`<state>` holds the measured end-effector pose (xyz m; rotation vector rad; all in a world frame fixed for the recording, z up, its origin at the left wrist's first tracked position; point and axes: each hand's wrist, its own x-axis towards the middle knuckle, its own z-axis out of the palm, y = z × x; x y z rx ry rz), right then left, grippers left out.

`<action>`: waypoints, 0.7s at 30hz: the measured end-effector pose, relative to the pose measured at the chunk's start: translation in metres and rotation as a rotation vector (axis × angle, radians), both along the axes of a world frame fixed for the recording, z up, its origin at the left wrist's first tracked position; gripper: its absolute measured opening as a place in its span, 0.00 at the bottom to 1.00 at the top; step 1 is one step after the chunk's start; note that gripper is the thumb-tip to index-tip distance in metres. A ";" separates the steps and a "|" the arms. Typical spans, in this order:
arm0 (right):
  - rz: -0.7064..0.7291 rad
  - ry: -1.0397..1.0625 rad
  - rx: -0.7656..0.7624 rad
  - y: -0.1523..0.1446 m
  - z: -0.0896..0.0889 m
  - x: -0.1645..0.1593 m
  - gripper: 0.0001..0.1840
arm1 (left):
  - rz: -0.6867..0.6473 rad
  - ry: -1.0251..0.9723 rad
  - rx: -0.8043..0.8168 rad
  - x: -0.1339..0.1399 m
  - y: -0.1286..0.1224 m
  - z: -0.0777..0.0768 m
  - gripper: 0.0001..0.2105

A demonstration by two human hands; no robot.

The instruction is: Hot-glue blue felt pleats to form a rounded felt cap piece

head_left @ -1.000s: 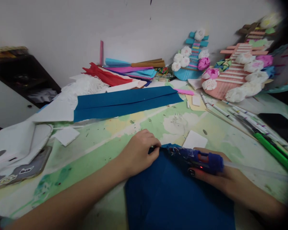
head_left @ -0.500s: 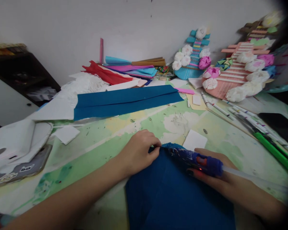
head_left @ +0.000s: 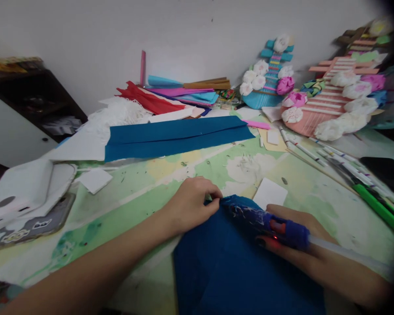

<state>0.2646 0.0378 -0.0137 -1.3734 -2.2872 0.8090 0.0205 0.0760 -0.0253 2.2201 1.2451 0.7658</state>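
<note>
On the near part of the table: dark blue sheet, narrowing to its far corner. At this corner, left hand, thumb and forefinger pinched together on the sheet's edge, knuckles raised, forearm slanting in from lower left. From the other side, right hand, closed around glue gun, thumb along the near side, nozzle directed leftward, near to the pinched edge. Just beyond the gun, white card; farther back, flat blue strip.
</note>
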 end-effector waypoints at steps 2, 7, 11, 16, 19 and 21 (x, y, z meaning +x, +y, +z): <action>0.015 -0.006 0.009 0.001 0.003 -0.005 0.12 | 0.008 -0.024 -0.028 0.000 0.001 0.000 0.10; 0.006 -0.027 0.021 0.002 0.006 -0.012 0.14 | 0.013 -0.038 -0.069 -0.001 0.002 0.001 0.10; -0.005 -0.020 0.003 -0.001 0.000 -0.001 0.13 | 0.005 -0.033 -0.074 -0.001 0.002 0.002 0.10; -0.033 -0.035 0.003 -0.004 -0.007 0.018 0.08 | -0.006 -0.012 -0.070 -0.001 0.002 0.003 0.10; -0.056 -0.034 0.003 -0.003 -0.008 0.023 0.07 | -0.022 -0.008 -0.061 -0.002 0.002 0.003 0.10; -0.057 -0.026 -0.011 -0.002 -0.008 0.023 0.07 | -0.039 -0.006 -0.048 -0.002 0.002 0.002 0.09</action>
